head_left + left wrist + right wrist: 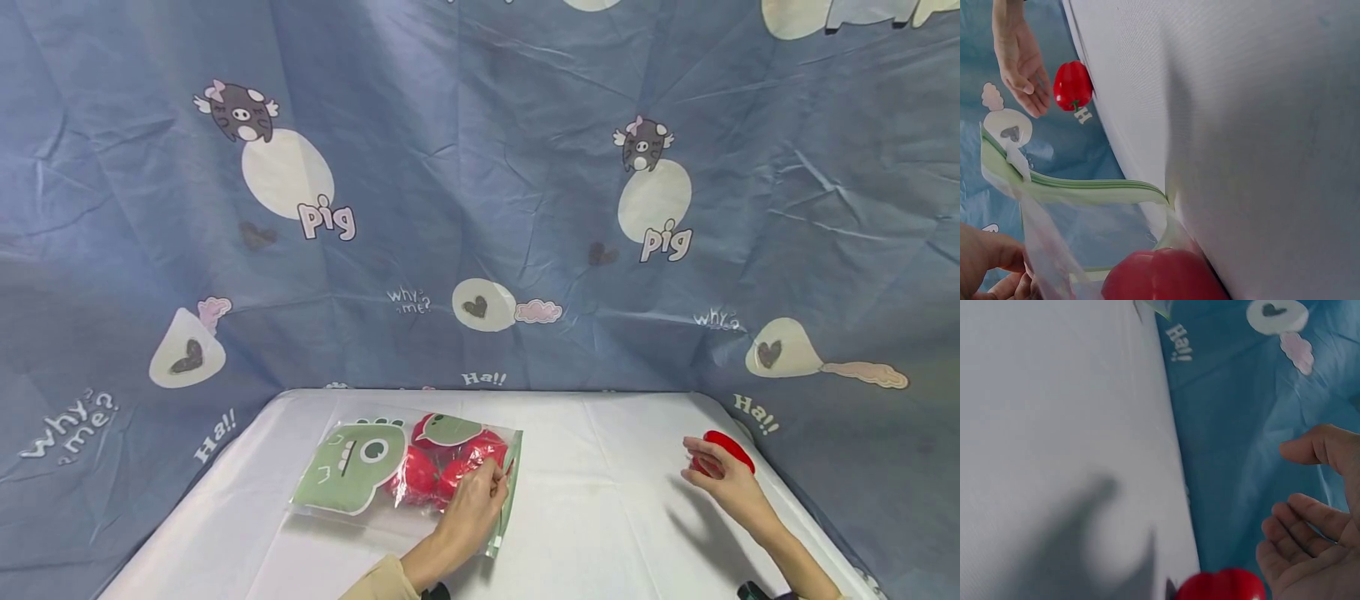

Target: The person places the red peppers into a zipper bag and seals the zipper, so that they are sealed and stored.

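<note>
A clear zip bag (341, 479) with a green cartoon monster print lies on the white table, holding several red bell peppers (414, 477). My left hand (467, 510) pinches the bag by its green-edged mouth. From the left wrist, the mouth gapes along the green zip strip (1094, 184), with one red pepper (1163, 278) inside close by. Over at the right, a loose red bell pepper (733, 450) sits near the table's side edge. Beside it my right hand (729, 485) hovers with relaxed fingers, thumb apart, and nothing in its grasp (1319, 550).
A blue cloth (480, 208) printed with cartoon pigs hangs behind the table and along its sides. The white tabletop (585, 492) stretches between the bag and the loose pepper. A white slider (1017, 161) sits on the zip strip.
</note>
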### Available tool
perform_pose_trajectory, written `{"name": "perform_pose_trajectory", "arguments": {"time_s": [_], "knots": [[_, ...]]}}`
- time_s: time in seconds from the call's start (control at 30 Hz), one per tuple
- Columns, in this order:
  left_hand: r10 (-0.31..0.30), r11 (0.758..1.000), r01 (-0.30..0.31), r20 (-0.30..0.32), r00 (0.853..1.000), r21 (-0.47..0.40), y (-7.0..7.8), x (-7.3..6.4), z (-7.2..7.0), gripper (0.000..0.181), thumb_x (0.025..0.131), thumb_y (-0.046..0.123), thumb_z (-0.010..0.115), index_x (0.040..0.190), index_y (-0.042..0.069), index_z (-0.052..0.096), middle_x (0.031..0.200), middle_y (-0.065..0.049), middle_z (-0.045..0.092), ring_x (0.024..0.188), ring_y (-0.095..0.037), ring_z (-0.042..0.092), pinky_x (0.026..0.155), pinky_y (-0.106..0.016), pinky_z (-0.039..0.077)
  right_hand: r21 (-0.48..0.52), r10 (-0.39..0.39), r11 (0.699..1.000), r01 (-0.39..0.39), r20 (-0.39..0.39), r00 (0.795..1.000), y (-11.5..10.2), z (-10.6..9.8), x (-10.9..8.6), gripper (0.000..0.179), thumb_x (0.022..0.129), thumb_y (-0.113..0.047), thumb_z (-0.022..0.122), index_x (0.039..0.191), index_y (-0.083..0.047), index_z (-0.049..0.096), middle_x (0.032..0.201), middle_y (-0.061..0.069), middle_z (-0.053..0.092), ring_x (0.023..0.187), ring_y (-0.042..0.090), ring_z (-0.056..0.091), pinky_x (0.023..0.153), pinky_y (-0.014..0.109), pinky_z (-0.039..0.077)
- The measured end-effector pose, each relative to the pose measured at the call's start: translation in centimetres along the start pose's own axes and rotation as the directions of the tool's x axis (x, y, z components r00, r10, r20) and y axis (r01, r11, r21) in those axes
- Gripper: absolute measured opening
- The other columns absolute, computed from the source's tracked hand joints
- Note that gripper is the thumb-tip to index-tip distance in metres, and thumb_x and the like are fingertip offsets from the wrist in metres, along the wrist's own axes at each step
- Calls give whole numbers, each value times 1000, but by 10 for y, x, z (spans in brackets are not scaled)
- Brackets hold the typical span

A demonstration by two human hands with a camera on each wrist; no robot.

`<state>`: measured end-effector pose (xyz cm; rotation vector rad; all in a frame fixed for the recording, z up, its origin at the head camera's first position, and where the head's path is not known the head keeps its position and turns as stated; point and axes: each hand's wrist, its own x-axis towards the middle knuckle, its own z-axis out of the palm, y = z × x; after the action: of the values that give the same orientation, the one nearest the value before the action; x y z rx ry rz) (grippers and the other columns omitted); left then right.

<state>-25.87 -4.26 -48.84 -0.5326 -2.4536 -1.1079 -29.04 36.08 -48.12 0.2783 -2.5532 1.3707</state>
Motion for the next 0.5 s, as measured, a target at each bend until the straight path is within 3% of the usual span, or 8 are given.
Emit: {"name": "perform_pose_trajectory", "arguments": {"time_s": [0.1,0.23,0.3,0.37,0.5], "knots": [[-5,1000,5,6,1000,1,0,0,0,9,89,1,60,83,8,58,70,2,64,59,4,48,50,-14,43,-18,15,1000,-16,-16,1000,3,-10,2,61,85,-28,74,133,1,51,122,-11,59,104,-20,49,85,3,42],[-2,1000,2,12,1000,-2,0,0,-1,7,89,2,59,84,8,58,71,1,65,59,4,49,50,-13,43,-49,48,998,-49,-9,999,7,-22,2,61,89,-30,69,138,0,46,137,18,52,106,-25,42,83,2,40],[1,1000,-1,13,1000,-4,0,0,-1,6,89,3,59,84,6,59,71,1,65,60,4,49,50,-13,43,-63,71,995,-72,-11,997,9,-28,2,63,90,-31,68,139,0,44,140,26,46,104,-27,38,82,0,39],[4,1000,-4,10,1000,-2,0,0,-1,7,89,2,59,84,7,58,71,1,65,60,4,49,50,-13,43,-65,103,992,-104,-14,995,11,-33,2,65,90,-33,67,140,0,43,141,20,47,102,-29,36,81,0,39],[16,1000,-16,-1,1000,7,-1,0,0,9,88,0,60,82,7,58,70,1,64,60,4,49,50,-13,43,-46,136,990,-137,-19,991,18,-43,2,68,90,-35,67,142,0,40,133,-14,51,102,-29,35,80,-1,38]]}}
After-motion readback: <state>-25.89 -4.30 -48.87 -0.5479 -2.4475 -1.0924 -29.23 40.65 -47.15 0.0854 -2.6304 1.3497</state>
